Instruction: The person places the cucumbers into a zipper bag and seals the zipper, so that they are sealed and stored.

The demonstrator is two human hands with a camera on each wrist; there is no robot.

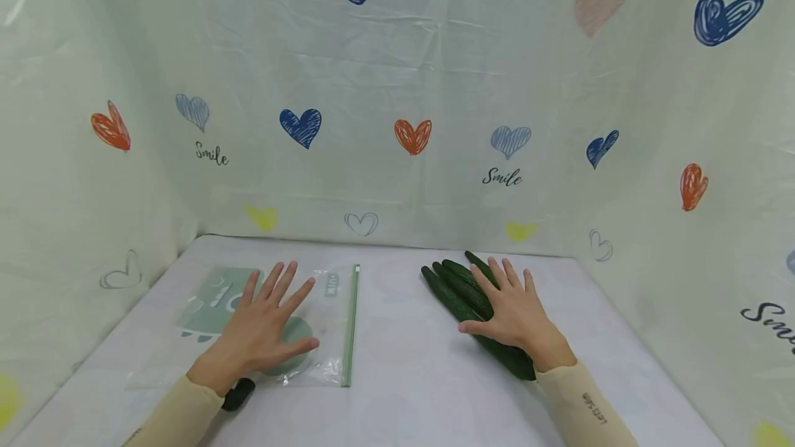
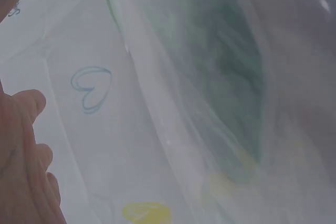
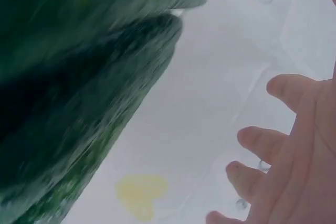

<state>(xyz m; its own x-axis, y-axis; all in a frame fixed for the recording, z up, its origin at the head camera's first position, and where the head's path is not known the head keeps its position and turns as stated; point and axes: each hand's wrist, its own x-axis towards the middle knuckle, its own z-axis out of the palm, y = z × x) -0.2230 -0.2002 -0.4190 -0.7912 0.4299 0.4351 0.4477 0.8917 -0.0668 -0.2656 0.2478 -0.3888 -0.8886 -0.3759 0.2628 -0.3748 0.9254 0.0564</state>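
Observation:
In the head view my left hand, fingers spread, is over a clear zip bag with a green printed pattern and a green slider edge. My right hand, also spread, is over several dark green cucumbers lying side by side at a slant. Neither hand grips anything. The left wrist view shows the bag close up beside my left hand; in the right wrist view the cucumbers fill the left side, apart from my right hand.
A white-covered table carries everything. A small black object shows beside my left wrist, partly hidden by the sleeve. Behind and at both sides hangs a pale curtain printed with hearts and the word Smile.

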